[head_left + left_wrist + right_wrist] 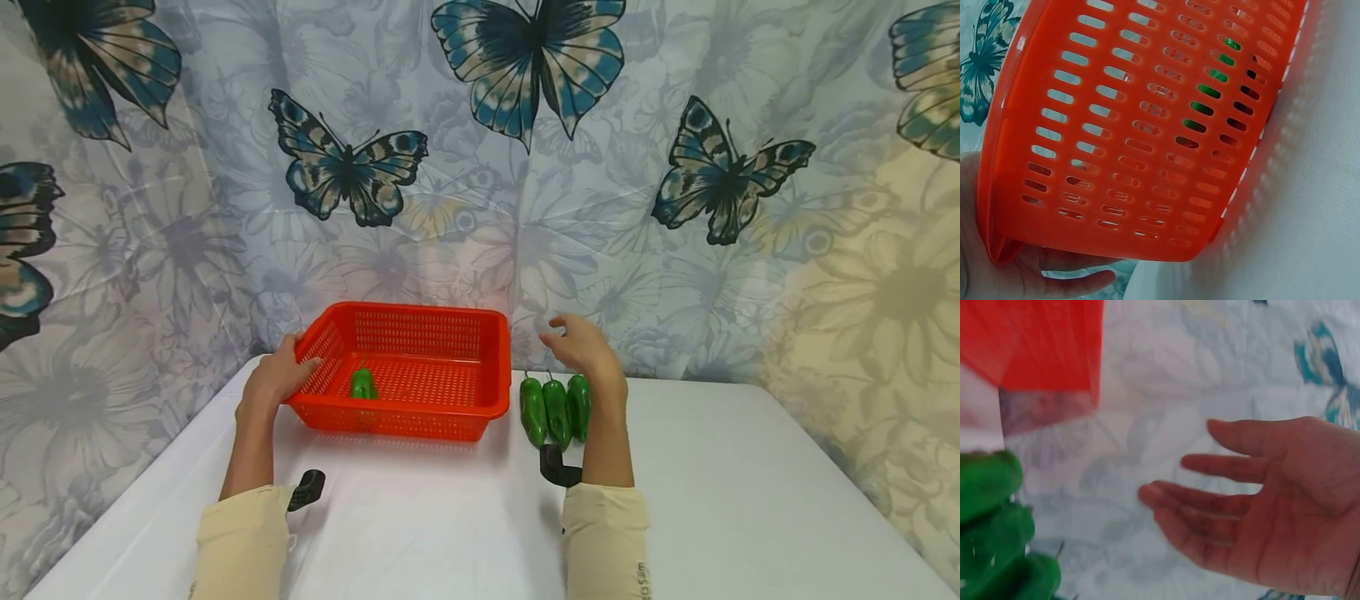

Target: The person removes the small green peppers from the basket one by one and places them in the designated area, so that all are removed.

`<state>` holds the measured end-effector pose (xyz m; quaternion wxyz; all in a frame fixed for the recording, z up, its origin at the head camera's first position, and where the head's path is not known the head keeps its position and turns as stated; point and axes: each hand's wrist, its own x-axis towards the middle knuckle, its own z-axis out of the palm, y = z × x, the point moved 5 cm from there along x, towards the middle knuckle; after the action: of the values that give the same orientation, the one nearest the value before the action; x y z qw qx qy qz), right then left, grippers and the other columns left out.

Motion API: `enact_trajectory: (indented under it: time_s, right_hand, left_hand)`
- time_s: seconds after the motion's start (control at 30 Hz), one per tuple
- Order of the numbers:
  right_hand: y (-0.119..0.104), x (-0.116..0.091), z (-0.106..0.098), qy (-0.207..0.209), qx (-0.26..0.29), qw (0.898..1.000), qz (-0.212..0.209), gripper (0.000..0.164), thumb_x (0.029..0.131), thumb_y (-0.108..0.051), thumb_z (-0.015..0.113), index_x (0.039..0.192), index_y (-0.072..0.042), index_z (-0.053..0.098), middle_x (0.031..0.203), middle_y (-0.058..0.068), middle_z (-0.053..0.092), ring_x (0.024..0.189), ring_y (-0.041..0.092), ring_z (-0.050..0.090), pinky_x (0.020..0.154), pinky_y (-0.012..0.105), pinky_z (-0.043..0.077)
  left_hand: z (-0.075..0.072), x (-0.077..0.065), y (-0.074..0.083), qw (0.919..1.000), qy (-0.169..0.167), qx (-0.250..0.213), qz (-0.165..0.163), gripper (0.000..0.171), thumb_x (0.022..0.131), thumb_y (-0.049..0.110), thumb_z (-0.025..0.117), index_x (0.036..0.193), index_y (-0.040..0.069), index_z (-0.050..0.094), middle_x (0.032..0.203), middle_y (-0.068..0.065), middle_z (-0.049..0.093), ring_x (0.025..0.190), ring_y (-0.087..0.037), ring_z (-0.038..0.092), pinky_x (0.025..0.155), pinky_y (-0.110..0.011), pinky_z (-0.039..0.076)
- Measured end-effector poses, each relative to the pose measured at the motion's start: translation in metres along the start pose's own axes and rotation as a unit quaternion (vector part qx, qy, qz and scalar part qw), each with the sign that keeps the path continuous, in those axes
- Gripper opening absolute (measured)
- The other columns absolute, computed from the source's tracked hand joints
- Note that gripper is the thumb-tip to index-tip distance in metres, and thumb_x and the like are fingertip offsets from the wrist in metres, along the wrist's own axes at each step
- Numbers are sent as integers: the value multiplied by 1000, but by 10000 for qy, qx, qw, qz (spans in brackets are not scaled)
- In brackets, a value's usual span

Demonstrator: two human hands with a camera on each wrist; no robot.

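Note:
A red perforated plastic basket (pixel 416 333) stands at the back left of the white table. My left hand (pixel 277 375) grips its left end, thumb over the rim; in the left wrist view fingers (pixel 1079 284) reach beneath that end. One green pepper (pixel 363 384) lies inside, its green showing through the slots. To the basket's right, three green peppers (pixel 556 414) lie side by side. Over them, toward the back, my right hand (pixel 587 346) is raised with nothing in it. Its fingers (pixel 1204 500) are loosely bent and spread apart in the right wrist view.
A white cloth covers the table (pixel 712 492). Behind it hangs a fabric backdrop (pixel 480 217) printed with butterflies and flowers, close to the table's back edge. Dark devices (pixel 558 467) are strapped at both wrists, over beige sleeves (pixel 606 542).

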<state>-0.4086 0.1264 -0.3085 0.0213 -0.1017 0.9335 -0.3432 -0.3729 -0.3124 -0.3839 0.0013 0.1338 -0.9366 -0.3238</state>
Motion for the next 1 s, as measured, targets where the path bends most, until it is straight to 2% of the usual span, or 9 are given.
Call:
enact_trajectory:
  time_s: [0.07,0.17,0.27,0.3,0.4,0.53,0.67,0.87,1.0]
  right_hand:
    - [-15,3,6,212,75,9993,-290,51,108,-23,51,151,4,49,144,29,60,126,43,63,106,56,53]
    - [-40,6,20,443,109,9963,-732,45,107,-19,54,145,4,54,131,28,67,110,38,67,94,49,57]
    - [-70,12,47,456,2,9932,-1072,42,106,-17,56,143,3,56,128,23,69,96,28,66,89,43,56]
    - [-80,15,59,323,-8,9932,-1116,43,106,-16,56,145,2,54,128,23,68,90,26,62,87,44,56]
    - [-111,25,100,-177,-189,9914,-1281,44,106,-16,58,147,-1,54,138,18,66,96,22,62,95,43,56]
    - [-141,39,154,-1084,-586,9823,-1408,43,106,-16,59,147,-5,56,150,11,61,121,24,65,106,43,55]
    - [-151,48,195,-1825,-911,9685,-1430,45,104,-12,57,148,-11,57,154,6,58,131,25,61,106,42,53]
    - [-148,54,235,-2554,-1423,9406,-1727,45,101,-17,57,145,-19,63,143,2,65,120,17,58,101,33,48]
    - [-151,53,239,-2471,-1370,9443,-1685,38,101,-18,60,138,-19,69,134,0,69,113,17,59,101,36,50]
  left_hand:
    - [-1,0,0,9999,32,111,32,75,106,32,49,164,1,13,132,-35,55,97,-36,64,75,-38,57]
    - [-2,0,1,9997,57,243,84,75,106,32,49,164,0,15,136,-37,54,105,-42,62,83,-47,55]
    - [-2,1,3,9993,87,325,135,74,106,33,49,164,0,15,137,-37,54,108,-43,60,85,-49,53]
    - [-2,1,4,9994,95,307,142,75,105,33,49,164,0,15,136,-36,55,107,-43,61,85,-49,53]
    - [-2,2,3,9995,121,256,115,75,106,32,49,164,1,15,132,-35,57,102,-39,62,80,-43,54]
    - [0,2,2,9998,105,141,66,74,106,31,50,164,2,16,130,-33,58,97,-35,64,75,-37,54]
    - [5,2,4,9998,116,94,118,73,106,32,51,164,4,18,130,-32,60,95,-33,65,72,-35,53]
    - [3,1,6,9993,218,205,216,71,105,33,49,163,4,20,126,-32,61,92,-34,64,72,-37,50]
    - [-1,1,1,9996,201,143,131,71,105,33,50,163,4,20,123,-31,62,90,-32,64,70,-35,50]
